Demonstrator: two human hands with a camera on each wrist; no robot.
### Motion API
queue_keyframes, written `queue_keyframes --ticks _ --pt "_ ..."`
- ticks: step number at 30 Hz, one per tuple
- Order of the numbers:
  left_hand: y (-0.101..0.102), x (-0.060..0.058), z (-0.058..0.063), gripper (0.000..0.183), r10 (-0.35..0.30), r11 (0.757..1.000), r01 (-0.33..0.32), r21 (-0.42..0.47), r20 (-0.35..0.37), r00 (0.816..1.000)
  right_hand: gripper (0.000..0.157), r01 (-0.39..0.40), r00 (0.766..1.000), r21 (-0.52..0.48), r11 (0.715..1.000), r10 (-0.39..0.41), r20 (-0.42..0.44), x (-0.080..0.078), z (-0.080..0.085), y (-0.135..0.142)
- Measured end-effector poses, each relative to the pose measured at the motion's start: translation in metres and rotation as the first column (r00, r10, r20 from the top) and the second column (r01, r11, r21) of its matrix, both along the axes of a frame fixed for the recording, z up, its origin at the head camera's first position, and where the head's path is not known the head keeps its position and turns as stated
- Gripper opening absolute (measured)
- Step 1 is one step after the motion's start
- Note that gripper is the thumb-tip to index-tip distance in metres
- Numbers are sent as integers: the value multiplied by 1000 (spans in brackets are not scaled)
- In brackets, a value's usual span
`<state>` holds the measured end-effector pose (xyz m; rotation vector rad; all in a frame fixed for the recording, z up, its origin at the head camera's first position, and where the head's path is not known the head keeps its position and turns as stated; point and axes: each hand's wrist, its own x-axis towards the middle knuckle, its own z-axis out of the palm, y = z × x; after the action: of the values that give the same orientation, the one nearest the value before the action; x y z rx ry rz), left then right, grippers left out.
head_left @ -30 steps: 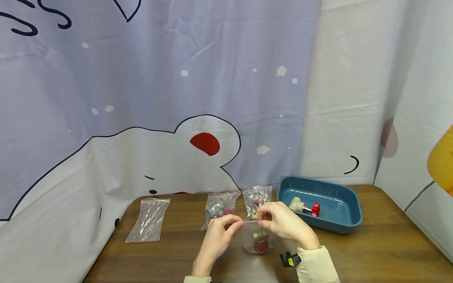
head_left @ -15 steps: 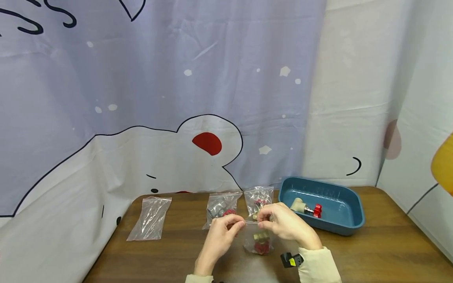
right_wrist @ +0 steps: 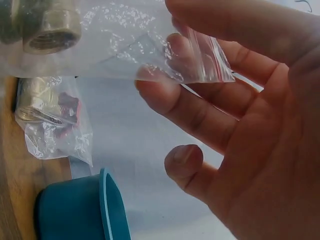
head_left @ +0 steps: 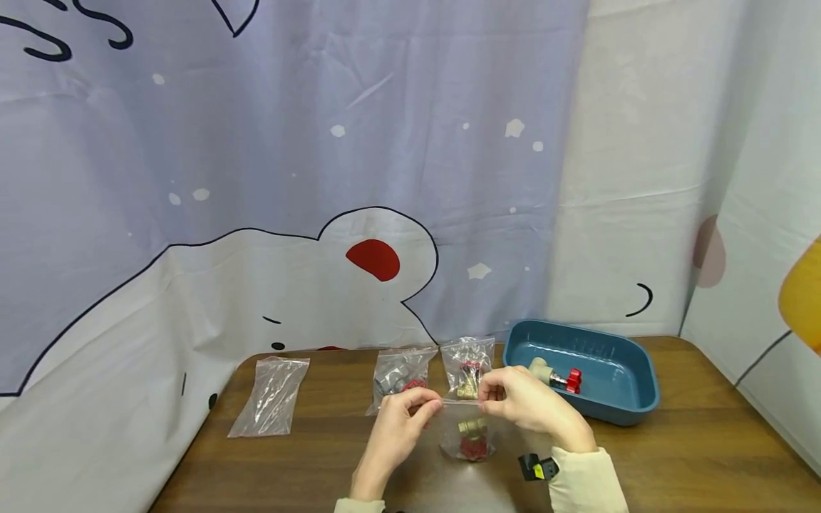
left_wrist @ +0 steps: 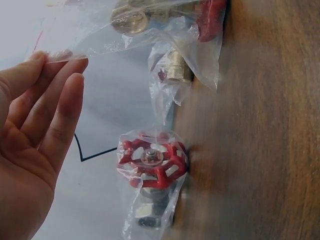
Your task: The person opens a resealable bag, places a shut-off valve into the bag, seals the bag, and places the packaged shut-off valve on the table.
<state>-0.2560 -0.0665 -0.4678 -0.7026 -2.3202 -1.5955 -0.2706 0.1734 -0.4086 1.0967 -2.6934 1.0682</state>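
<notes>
A clear zip bag [head_left: 451,436] hangs upright between my hands, holding a brass valve [head_left: 472,428] with its red handwheel [head_left: 473,448] at the bottom. My left hand [head_left: 396,433] pinches the bag's top left corner between thumb and fingertips. At the top right, my right hand [head_left: 534,407] pinches the zip edge with thumb and index finger, the other fingers spread behind the film in the right wrist view. Behind stand two more filled bags: one with a grey metal valve [head_left: 388,382] and red handwheel, one with a brass valve [head_left: 467,390].
A flat clear bag [head_left: 271,399] lies at the left of the wooden table [head_left: 333,456]. At the back right, a blue tray [head_left: 618,412] holds a valve with a beige body [head_left: 540,370] and red handle [head_left: 574,380]. A printed curtain [head_left: 385,142] hangs behind.
My right hand has slid slightly right along the bag's top edge, toward its corner. The left hand keeps its pinch in nearly the same place.
</notes>
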Motion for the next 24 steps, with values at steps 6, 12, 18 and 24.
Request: queue_keyframes --ticks 6,12,18,24 --pt "1 -1 -2 8 17 1000 -17 1 10 1000 24 16 997 26 1000 -14 -73 0 -1 -7" --pt "3 -2 -2 8 23 1000 -23 1 -15 1000 26 35 993 42 999 -30 -114 0 -2 -13" --pt "3 -3 -4 9 27 1000 -26 6 -38 999 21 22 994 58 998 -16 -112 1 0 -14" --pt "3 -5 -7 8 31 999 -31 16 -34 999 18 8 995 44 999 -4 -103 0 -1 -12"
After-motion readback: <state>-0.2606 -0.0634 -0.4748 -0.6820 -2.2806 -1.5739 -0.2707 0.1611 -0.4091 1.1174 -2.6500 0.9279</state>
